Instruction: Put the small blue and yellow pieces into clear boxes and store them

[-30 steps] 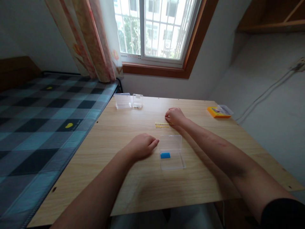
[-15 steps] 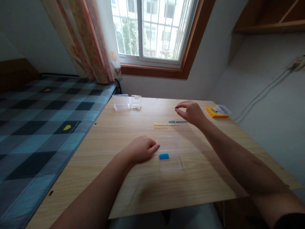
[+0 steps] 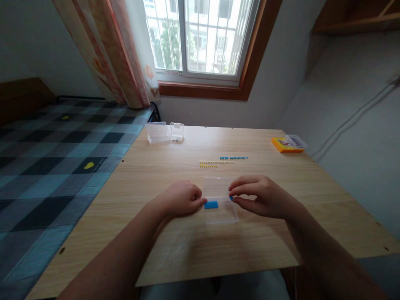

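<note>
An open clear plastic box (image 3: 226,214) lies flat on the table, its lid hinged back on the far side. A blue block of small pieces (image 3: 211,204) sits at the left in its near half. My left hand (image 3: 184,199) is closed at the box's left edge, thumb and finger against the rim near the blue block. Over the right side of the box, my right hand (image 3: 261,196) pinches a small blue piece (image 3: 231,198) between thumb and fingertips. Beyond the box, small blue pieces (image 3: 233,158) and yellow pieces (image 3: 208,166) stand in rows.
Two clear plastic boxes (image 3: 157,133) stand open-looking at the table's far left. A yellow-orange box (image 3: 286,145) with a clear lid lies at the far right. A bed with a checked cover (image 3: 103,166) adjoins the table's left side.
My right hand has come back from the blue row to the clear box, with a small blue piece now visible in its pinch. My left hand has shifted slightly nearer along the box's edge.
</note>
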The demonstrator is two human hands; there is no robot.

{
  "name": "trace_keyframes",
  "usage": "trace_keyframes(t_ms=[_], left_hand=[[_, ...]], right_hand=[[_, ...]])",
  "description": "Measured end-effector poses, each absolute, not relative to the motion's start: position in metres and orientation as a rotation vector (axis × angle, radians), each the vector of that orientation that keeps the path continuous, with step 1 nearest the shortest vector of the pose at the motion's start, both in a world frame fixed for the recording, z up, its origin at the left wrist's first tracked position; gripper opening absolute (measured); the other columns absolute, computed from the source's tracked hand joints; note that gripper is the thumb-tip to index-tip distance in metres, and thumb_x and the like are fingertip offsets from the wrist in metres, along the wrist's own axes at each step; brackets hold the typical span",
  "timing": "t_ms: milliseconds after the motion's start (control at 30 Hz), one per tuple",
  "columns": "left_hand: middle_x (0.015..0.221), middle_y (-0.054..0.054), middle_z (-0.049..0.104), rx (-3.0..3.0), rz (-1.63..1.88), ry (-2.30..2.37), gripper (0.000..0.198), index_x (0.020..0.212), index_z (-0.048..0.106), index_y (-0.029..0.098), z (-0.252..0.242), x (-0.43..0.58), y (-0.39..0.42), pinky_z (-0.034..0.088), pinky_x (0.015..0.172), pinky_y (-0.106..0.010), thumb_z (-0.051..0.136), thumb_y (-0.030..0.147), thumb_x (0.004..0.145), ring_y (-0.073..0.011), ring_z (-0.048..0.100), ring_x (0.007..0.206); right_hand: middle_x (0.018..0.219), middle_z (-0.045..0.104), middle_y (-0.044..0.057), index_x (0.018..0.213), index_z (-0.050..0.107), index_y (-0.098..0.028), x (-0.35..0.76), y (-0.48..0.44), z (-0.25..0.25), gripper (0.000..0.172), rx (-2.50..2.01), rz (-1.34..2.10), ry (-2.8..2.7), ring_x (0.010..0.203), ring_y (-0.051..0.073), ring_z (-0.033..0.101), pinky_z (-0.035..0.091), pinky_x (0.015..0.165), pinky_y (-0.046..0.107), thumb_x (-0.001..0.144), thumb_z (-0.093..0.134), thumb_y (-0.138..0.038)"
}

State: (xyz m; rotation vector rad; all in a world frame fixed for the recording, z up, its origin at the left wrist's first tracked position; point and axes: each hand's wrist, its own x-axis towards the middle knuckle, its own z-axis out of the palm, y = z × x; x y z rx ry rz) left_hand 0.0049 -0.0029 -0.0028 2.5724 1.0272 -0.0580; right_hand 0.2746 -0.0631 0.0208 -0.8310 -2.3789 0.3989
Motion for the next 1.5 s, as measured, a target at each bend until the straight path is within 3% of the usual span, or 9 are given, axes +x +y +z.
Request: trace_keyframes(t_ms=[533, 800, 1067, 1500], left_hand=[[0.067, -0.005, 0.070, 2.616, -0.080, 0.964, 0.037, 0.066, 0.070, 0.021, -0.011, 0.004, -0.004, 0.028, 0.057, -0.032, 0.051, 0.037, 0.092, -0.0171, 0.051, 0.057], [0.066, -0.005, 0.069, 2.621, -0.089, 0.962, 0.036, 0.066, 0.070, 0.019, -0.009, 0.005, -0.005, 0.027, 0.055, -0.031, 0.050, 0.036, 0.092, -0.0159, 0.051, 0.056], [0.068, -0.005, 0.071, 2.644, -0.088, 0.957, 0.036, 0.069, 0.071, 0.020, -0.009, 0.004, -0.004, 0.026, 0.055, -0.030, 0.050, 0.037, 0.092, -0.0161, 0.053, 0.058], [0.068, -0.005, 0.071, 2.640, -0.096, 0.958, 0.034, 0.069, 0.072, 0.021, -0.010, 0.005, -0.003, 0.026, 0.055, -0.031, 0.052, 0.037, 0.091, -0.0170, 0.054, 0.059]], right_hand=[[0.080, 0.068, 0.003, 0.075, 0.071, -0.020, 0.244, -0.061, -0.015, 0.018, -1.170, 0.149, -2.800, 0.067, 0.015, 0.056, 0.034, 0.060, 0.030, 0.090, 0.061, -0.019], [0.074, 0.067, 0.002, 0.072, 0.071, -0.019, 0.247, -0.064, -0.009, 0.024, -1.212, 0.201, -2.782, 0.059, 0.011, 0.048, 0.025, 0.058, 0.029, 0.093, 0.059, -0.020], [0.071, 0.065, 0.000, 0.071, 0.070, -0.019, 0.248, -0.061, -0.009, 0.025, -1.203, 0.282, -2.810, 0.057, 0.009, 0.044, 0.022, 0.058, 0.027, 0.094, 0.058, -0.019], [0.075, 0.068, 0.001, 0.075, 0.072, -0.019, 0.246, -0.060, -0.011, 0.025, -1.232, 0.276, -2.803, 0.058, 0.009, 0.047, 0.023, 0.058, 0.028, 0.095, 0.057, -0.020]])
